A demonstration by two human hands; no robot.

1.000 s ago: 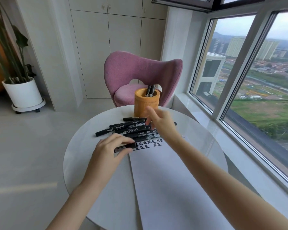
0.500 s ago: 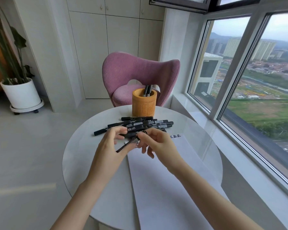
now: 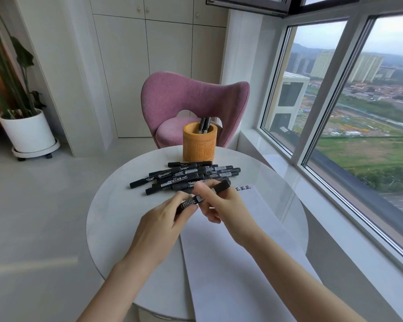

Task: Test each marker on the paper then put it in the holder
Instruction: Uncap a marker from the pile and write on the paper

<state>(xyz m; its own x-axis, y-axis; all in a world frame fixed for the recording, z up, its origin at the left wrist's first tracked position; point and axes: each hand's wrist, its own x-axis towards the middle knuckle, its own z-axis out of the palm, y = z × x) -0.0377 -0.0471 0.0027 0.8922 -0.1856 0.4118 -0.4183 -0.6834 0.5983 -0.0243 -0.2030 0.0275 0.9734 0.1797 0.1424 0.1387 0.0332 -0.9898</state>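
Grips one black marker (image 3: 191,202) with both hands, in the air just over the far end of the paper (image 3: 230,263). Left hand (image 3: 159,225) in from 7 o'clock, fingers curled round the near end of the marker. Right hand (image 3: 221,209) in from 5 o'clock, thumb and fingers pinching the far part. Far end of the marker blurry, so hard to tell cap on or cap off. Middle of it partly hidden by fingers.

At 12 o'clock from the hands, a pile of black markers (image 3: 184,176) flat on the round white counter (image 3: 116,217), criss-cross and touching. Near edge of the pile hidden behind the hands, so no way to count them all. White print on them too small to read.

Further out at 12 o'clock, near the far rim of the counter, an orange-brown holder (image 3: 199,145), upright. Inside it, dark marker tops (image 3: 204,124) poking out, the rest hidden by the wall.

Paper long and white, from the hands down to 5 o'clock, bottom end cut off by the edge of the view. A few small black marks (image 3: 242,188) at its far corner, at 1 o'clock from the hands, the row cut short by the right hand.

Past the counter at 12 o'clock, a pink chair (image 3: 191,98). At 10 o'clock, a white plant pot (image 3: 28,131) on the floor, leaves cut off at the left edge.
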